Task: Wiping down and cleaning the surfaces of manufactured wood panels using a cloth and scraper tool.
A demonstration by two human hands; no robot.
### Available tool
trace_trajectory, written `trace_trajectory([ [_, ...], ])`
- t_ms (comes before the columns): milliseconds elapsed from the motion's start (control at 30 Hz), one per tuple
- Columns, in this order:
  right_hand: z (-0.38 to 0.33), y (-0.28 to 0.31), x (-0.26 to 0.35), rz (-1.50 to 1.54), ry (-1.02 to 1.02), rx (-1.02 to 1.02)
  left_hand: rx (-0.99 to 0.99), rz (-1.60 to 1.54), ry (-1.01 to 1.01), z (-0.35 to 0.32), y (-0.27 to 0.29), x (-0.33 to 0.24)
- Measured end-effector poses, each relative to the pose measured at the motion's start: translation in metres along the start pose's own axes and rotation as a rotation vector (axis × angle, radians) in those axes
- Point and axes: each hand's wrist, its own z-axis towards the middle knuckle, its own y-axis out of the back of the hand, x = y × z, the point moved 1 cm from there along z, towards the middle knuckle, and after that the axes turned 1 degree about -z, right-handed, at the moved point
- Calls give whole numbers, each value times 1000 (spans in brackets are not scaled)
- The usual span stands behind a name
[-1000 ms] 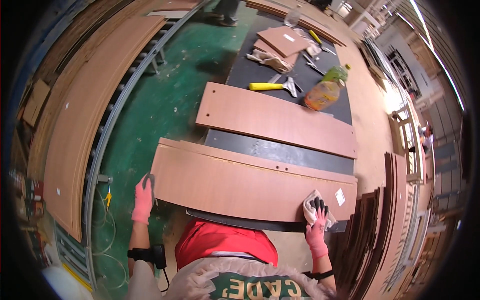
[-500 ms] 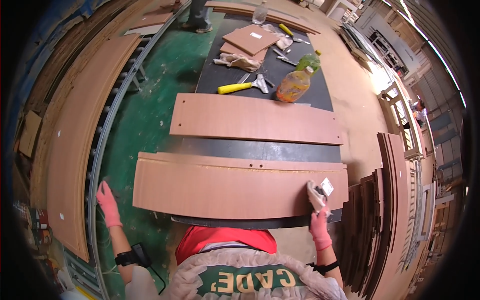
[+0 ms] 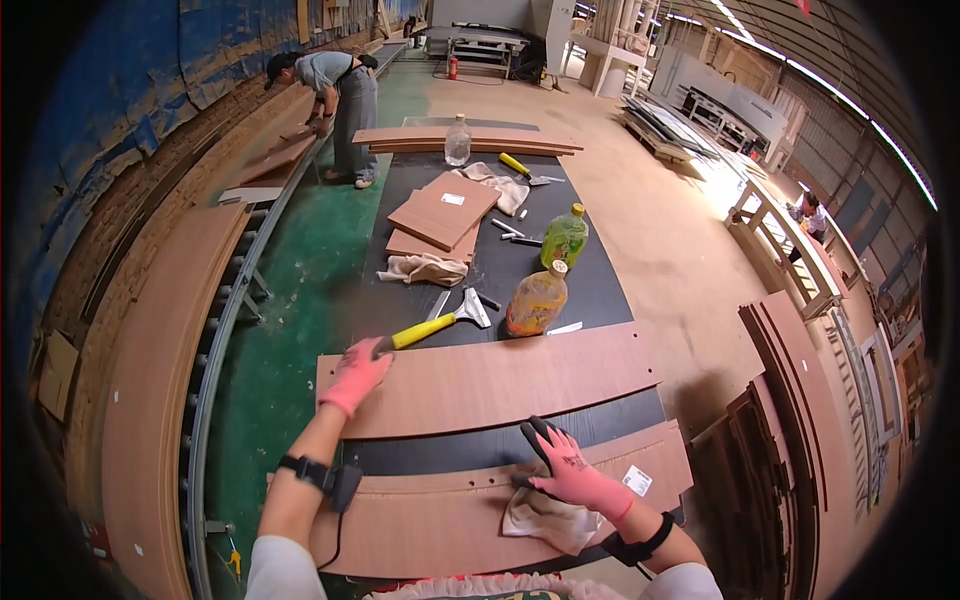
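Observation:
My left hand, in a pink glove with dark fingertips, reaches over the left end of the farther wood-coloured board. Its fingers close at the end of the yellow handle of a scraper, whose wide metal head points away to the right. My right hand, gloved alike, hovers over the nearer board with fingers and thumb spread. Beneath its palm lies a crumpled whitish cloth, partly covered by the hand. A white label is stuck near that board's right end.
Beyond the scraper stand a plastic bottle with orange contents and a green bottle. Stacked small panels lie farther back. A roller conveyor with long boards runs along the left, where another person bends over. Boards lean at right.
My view has tilted up and forward. My left hand has gone from beside the table to the scraper's handle. My right hand has let go of the cloth and spread its fingers.

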Motion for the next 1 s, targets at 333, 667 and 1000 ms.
trace_trajectory([
  [333, 66, -20, -10, -55, 44, 6, 63, 579, 459, 148, -119, -2],
  [667, 55, -20, -26, -26, -70, -7, 354, 145, 671, 140, -29, 89],
  [1000, 36, -14, 14, 36, 37, -54, -198, -110, 655, 95, -10, 150],
])
